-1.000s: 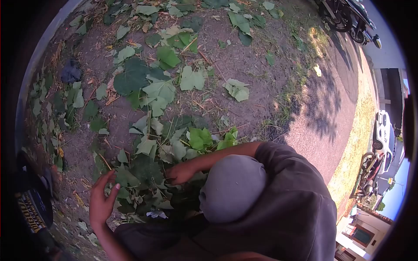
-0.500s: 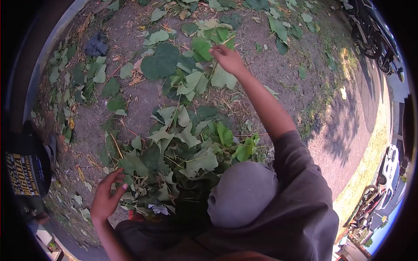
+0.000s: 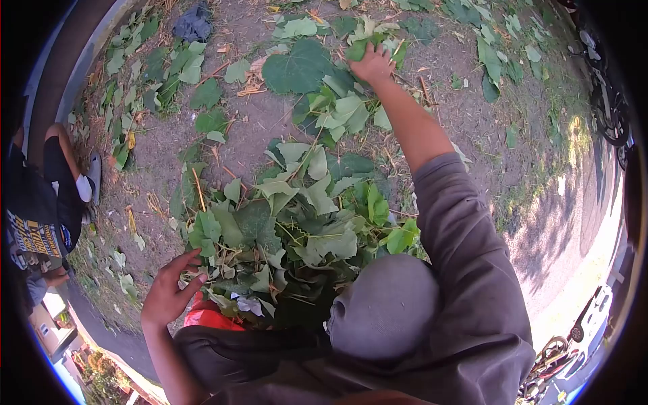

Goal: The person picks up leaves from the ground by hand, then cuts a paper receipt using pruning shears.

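Note:
A heap of big green leaves (image 3: 290, 229) lies on bare dirt right in front of me. My left hand (image 3: 169, 293) rests at the heap's lower left edge with its fingers spread, touching the leaves and holding nothing. My right arm, in a grey sleeve, stretches far out over the heap. My right hand (image 3: 371, 64) is closed on a loose green leaf (image 3: 358, 49) among scattered leaves on the far ground. A very large dark leaf (image 3: 297, 67) lies just left of that hand.
Another person (image 3: 40, 202) sits at the left edge, one foot in a sandal. A dark cloth (image 3: 194, 23) lies at the top. Something red (image 3: 209, 317) shows under the heap. A motorcycle (image 3: 611, 115) stands at the right, beyond a sunlit path (image 3: 574, 223).
My right hand left the heap and reached out to the far leaves, then closed on one. My left hand stayed at the heap's edge. The view tilted, bringing the seated person in.

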A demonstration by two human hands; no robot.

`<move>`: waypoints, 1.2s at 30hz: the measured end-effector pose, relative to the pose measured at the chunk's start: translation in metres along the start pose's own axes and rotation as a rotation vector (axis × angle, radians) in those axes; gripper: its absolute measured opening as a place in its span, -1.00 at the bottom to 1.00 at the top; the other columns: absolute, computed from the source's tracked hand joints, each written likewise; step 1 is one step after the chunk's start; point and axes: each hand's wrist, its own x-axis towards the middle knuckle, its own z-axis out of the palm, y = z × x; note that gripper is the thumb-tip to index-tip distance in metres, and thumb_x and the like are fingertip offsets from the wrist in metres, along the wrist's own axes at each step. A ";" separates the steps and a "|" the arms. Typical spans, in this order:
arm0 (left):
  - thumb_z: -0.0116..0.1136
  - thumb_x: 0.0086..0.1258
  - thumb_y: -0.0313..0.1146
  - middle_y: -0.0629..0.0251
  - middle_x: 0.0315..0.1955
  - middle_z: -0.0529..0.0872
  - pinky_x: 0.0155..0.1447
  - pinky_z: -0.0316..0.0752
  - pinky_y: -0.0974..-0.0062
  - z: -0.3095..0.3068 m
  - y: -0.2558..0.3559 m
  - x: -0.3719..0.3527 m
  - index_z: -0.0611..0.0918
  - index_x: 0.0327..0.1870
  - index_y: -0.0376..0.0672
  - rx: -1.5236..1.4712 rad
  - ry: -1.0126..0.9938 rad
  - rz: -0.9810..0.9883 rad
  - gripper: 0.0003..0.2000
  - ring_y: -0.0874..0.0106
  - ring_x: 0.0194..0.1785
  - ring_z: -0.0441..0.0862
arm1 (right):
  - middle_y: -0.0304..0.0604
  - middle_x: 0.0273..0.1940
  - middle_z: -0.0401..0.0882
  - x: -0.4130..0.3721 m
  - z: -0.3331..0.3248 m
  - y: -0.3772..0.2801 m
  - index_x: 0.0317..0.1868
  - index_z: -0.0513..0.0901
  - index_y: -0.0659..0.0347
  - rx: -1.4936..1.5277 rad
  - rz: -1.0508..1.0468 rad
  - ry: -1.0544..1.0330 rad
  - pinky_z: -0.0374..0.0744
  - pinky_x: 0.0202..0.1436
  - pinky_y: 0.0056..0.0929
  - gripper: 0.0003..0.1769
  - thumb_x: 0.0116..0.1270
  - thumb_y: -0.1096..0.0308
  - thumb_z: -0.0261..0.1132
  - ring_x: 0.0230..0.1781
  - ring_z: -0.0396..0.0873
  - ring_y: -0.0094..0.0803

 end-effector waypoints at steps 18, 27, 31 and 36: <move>0.36 0.47 -0.40 0.10 0.06 0.78 0.30 0.57 0.30 0.004 0.008 -0.003 0.50 0.51 -0.25 -0.012 -0.002 0.044 -0.41 0.32 0.12 0.75 | 0.27 0.66 0.10 -0.086 -0.003 -0.059 0.59 0.39 0.09 0.237 -0.388 -0.105 0.17 0.66 0.17 -0.02 0.22 -0.14 0.44 0.69 0.02 0.23; 0.36 0.47 -0.39 0.10 0.06 0.78 0.29 0.57 0.30 0.005 0.001 -0.018 0.50 0.50 -0.27 -0.025 0.027 0.044 -0.41 0.30 0.11 0.74 | 0.08 0.32 0.58 -0.094 0.049 -0.057 0.12 0.74 0.11 0.130 -0.738 0.015 0.43 0.46 0.12 -0.63 0.31 0.26 0.42 0.36 0.49 0.07; 0.36 0.47 -0.38 0.10 0.06 0.78 0.30 0.57 0.29 0.006 -0.004 -0.020 0.51 0.50 -0.28 -0.040 0.039 0.036 -0.41 0.29 0.11 0.74 | 0.04 -0.05 0.74 -0.120 0.053 -0.048 -0.09 0.78 0.17 0.207 -0.984 -0.116 0.62 0.18 -0.05 -0.77 0.24 0.42 0.36 0.01 0.66 0.09; 0.37 0.48 -0.28 0.00 0.09 0.78 0.24 0.63 0.23 0.003 0.003 -0.020 0.53 0.48 -0.28 -0.011 0.058 0.081 -0.42 0.20 0.14 0.77 | 0.06 -0.20 0.78 -0.198 0.053 -0.048 -0.14 0.77 0.22 0.304 -1.181 -0.698 0.67 -0.05 -0.03 -0.80 0.21 0.44 0.38 -0.15 0.75 0.07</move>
